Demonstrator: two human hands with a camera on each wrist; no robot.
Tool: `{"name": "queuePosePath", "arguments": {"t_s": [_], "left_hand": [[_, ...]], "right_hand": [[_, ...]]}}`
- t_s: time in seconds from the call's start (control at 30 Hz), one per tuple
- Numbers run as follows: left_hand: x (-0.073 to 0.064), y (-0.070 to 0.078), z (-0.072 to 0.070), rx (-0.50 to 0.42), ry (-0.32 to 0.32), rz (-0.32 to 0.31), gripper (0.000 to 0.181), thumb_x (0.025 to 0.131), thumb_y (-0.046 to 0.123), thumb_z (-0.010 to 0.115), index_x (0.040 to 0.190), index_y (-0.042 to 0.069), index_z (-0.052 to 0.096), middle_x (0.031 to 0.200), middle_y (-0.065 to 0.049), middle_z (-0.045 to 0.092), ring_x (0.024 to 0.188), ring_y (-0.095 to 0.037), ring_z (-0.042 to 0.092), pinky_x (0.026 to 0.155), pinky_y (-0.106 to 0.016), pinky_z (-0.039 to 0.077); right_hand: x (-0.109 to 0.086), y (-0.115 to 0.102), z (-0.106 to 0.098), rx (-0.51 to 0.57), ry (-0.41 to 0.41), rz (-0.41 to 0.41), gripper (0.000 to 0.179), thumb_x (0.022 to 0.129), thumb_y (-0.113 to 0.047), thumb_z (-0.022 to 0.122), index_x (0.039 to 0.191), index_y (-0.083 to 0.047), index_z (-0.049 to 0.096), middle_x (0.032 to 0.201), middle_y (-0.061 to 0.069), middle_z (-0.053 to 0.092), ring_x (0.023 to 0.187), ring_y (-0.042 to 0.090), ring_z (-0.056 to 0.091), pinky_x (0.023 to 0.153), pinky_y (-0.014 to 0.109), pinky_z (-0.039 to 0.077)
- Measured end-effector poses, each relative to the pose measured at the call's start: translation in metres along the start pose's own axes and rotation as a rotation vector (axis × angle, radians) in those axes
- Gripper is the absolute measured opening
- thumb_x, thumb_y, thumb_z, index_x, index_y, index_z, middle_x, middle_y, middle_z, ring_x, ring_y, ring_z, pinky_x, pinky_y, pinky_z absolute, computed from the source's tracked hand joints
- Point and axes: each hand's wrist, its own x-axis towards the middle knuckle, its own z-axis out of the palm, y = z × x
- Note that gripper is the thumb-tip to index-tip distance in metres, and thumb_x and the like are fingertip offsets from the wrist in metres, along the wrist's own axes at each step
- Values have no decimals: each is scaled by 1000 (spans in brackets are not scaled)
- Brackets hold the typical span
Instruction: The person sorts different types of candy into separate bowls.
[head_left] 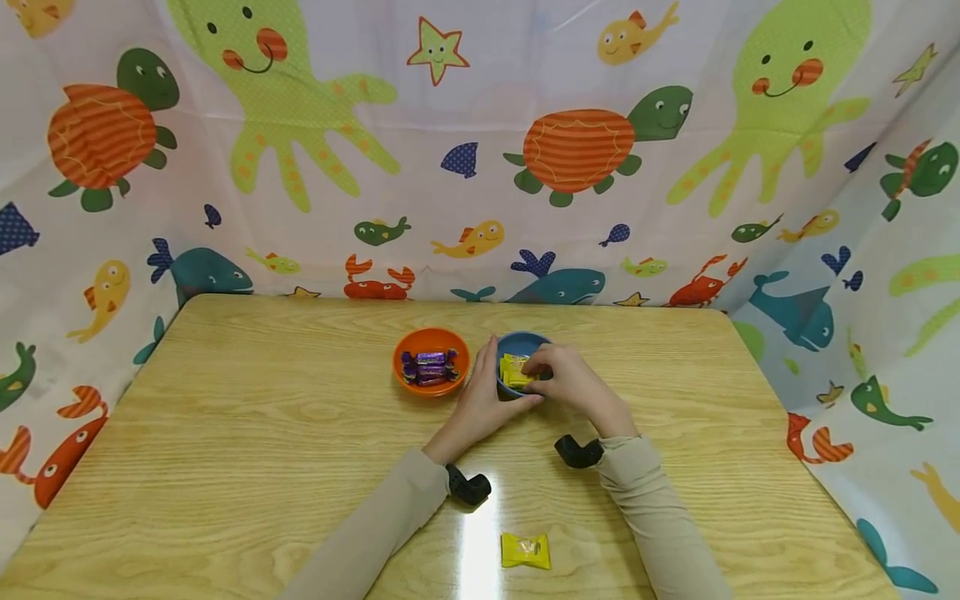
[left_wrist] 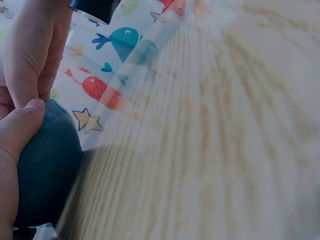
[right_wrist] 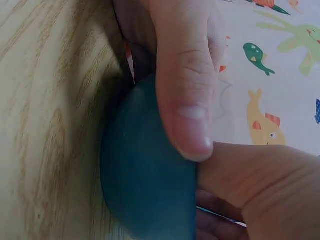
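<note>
A blue bowl [head_left: 525, 339] with several yellow-wrapped candies [head_left: 513, 367] in it stands on the table. My left hand [head_left: 482, 406] holds this bowl, its fingers along the left side and its thumb [right_wrist: 190, 115] across the near outer wall. From the right, my right hand [head_left: 573, 382] reaches over the rim with bent fingers, thumb and forefinger pinching at a yellow candy inside. In the right wrist view the candies are hidden behind the bowl's wall. Close by the left hand is an orange bowl [head_left: 431, 333] with purple-wrapped candies [head_left: 431, 367].
One more yellow candy [head_left: 525, 551] lies on the wooden table [head_left: 262, 417] near the front, between the forearms. Black wrist cameras [head_left: 469, 487] stick out from both sleeves. A curtain [head_left: 480, 108] printed with sea animals encloses the back and sides.
</note>
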Motion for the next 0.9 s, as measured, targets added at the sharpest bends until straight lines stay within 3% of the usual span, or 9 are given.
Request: {"name": "queuePosePath", "arguments": {"t_s": [0.27, 0.4, 0.53, 0.67, 0.9], "left_hand": [[-1, 0, 1, -6, -2, 2, 119, 79, 60, 76, 161, 14, 4, 165, -8, 9, 147, -33, 22, 112, -61, 29], [-1, 0, 0, -20, 2, 5, 117, 80, 55, 78, 161, 14, 5, 165, -7, 11, 146, -32, 25, 111, -60, 29], [-2, 1, -1, -17, 2, 4, 119, 79, 62, 75, 161, 12, 5, 165, -8, 11, 146, -33, 26, 112, -60, 29], [-3, 1, -3, -14, -11, 1, 121, 78, 67, 72, 161, 13, 3, 165, -8, 9, 147, -33, 22, 112, -61, 27], [-3, 4, -2, -20, -10, -4, 119, 79, 59, 77, 161, 14, 3, 165, -7, 9, 147, -32, 22, 112, -61, 27]], "right_hand": [[-9, -9, -10, 49, 88, 5, 16, 86, -6, 77, 100, 2, 74, 96, 15, 68, 88, 34, 64, 78, 48, 55], [-17, -16, -16, 76, 144, -32, 14, 86, -5, 77, 98, 3, 74, 94, 15, 67, 83, 31, 62, 75, 47, 54], [-28, -27, -22, 129, 153, -62, 12, 86, -6, 77, 97, 0, 75, 95, 12, 68, 83, 26, 62, 75, 46, 55], [-41, -42, -28, 198, 151, -137, 12, 85, -6, 78, 96, -3, 76, 95, 8, 71, 84, 24, 65, 75, 41, 57], [-73, -62, -24, 241, 153, -291, 21, 85, -5, 78, 104, -14, 74, 98, -3, 71, 86, 16, 66, 75, 31, 56]]}}
